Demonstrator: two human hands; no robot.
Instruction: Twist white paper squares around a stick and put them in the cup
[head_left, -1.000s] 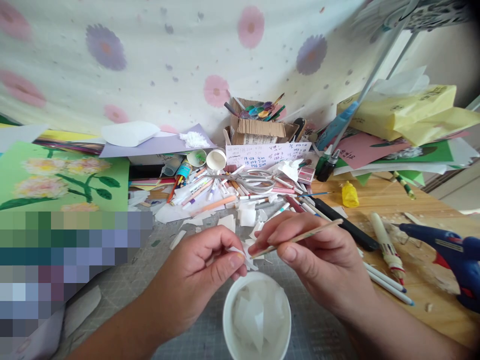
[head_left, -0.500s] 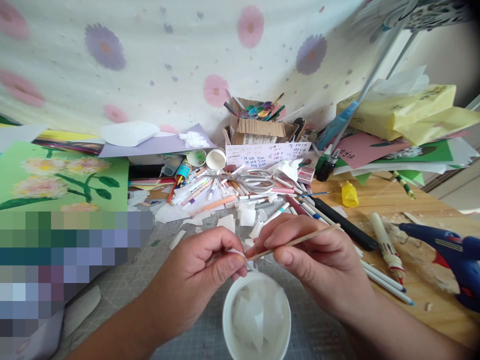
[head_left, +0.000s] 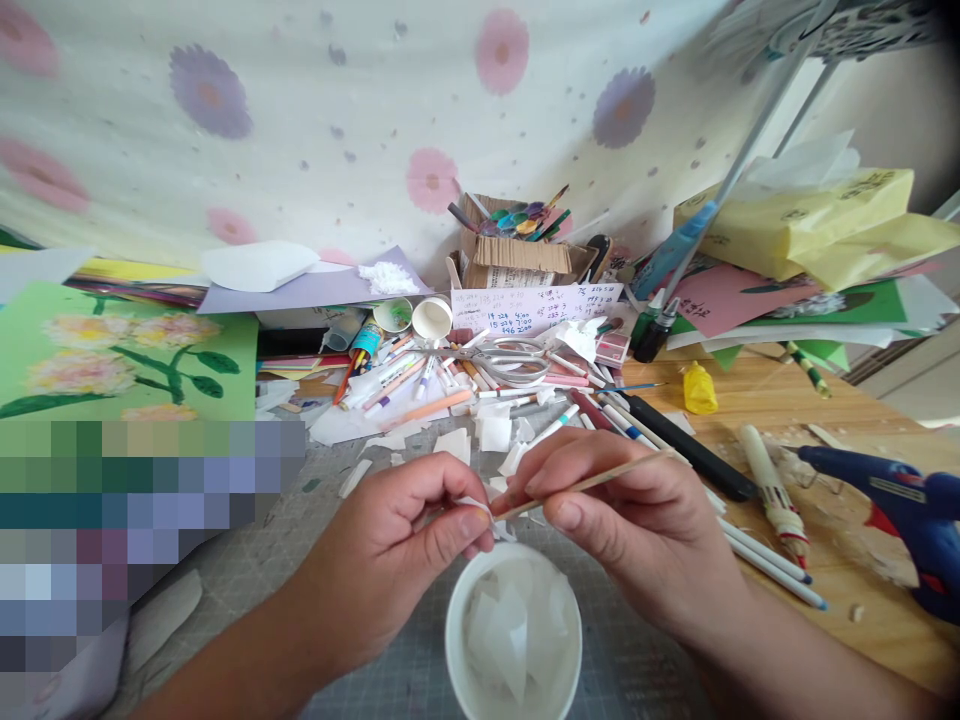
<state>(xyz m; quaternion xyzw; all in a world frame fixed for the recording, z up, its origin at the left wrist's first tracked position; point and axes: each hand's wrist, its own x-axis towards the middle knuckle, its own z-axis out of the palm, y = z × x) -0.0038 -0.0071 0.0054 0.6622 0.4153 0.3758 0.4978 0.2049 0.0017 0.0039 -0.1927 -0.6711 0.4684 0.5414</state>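
My left hand (head_left: 397, 550) pinches a small piece of white paper (head_left: 472, 504) between thumb and forefinger. A thin wooden stick (head_left: 600, 478) is gripped by my right hand (head_left: 630, 530), and its lower end meets the paper at my left fingertips. Both hands are close together, above the far rim of a white cup (head_left: 453, 640). Inside the cup lie pale, translucent paper pieces (head_left: 514, 625). The cup stands on a grey gridded mat (head_left: 397, 670). Part of the paper is hidden by my fingers.
Behind my hands lie scissors (head_left: 510, 360), markers and paper scraps (head_left: 452, 444). A cardboard box (head_left: 514, 258) of brushes stands at the back. To the right are a blue glue gun (head_left: 892, 495), a yellow bottle (head_left: 699, 388) and a black rod (head_left: 690, 450). Green floral artwork (head_left: 225, 335) is at left.
The stick and the fingers of my right hand have shifted very slightly left. My left hand keeps its pinch on the paper, almost unmoved.
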